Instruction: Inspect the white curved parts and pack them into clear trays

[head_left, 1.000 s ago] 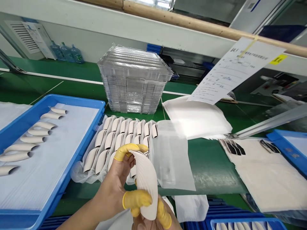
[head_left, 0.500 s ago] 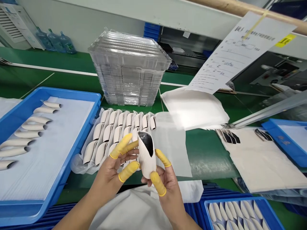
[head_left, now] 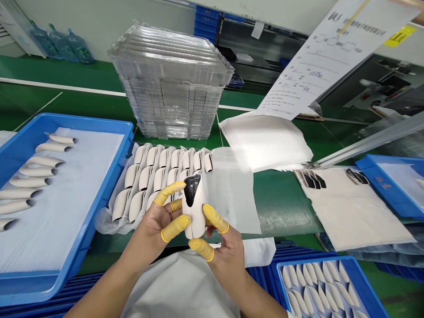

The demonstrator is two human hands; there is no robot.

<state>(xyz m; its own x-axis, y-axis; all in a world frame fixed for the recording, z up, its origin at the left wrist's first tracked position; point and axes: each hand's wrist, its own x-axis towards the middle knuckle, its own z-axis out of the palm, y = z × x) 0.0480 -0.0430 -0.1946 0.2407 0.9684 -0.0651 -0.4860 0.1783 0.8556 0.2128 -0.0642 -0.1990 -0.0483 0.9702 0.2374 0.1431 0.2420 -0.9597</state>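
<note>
A cream curved shell piece (head_left: pixel 196 216) with a black inner side stands nearly upright between my hands, its opening towards the upper left. My left hand (head_left: pixel 160 223) pinches its left edge with thumb and forefinger. My right hand (head_left: pixel 225 249) has its fingers against the right side and the thumb by the lower end. Yellow finger cots cover several fingertips on both hands. Just behind, rows of similar cream shells (head_left: pixel 144 179) sit in a clear tray lined with thin white sheet, partly hidden by my left hand.
A blue tray (head_left: pixel 127 132) with a column of shells lies left. Stacked clear plastic trays (head_left: pixel 172 101) stand behind. White sheets (head_left: pixel 268 141) lie under a hanging paper form (head_left: pixel 308 62). Cream cloth (head_left: pixel 351 216) with black-faced pieces is right; another blue tray (head_left: pixel 367 282) of shells is lower right.
The shell has been turned, so its opening now faces upper left instead of right. My left fingers have closed on its edge, and my right thumb has shifted down to the left. The view has shifted slightly.
</note>
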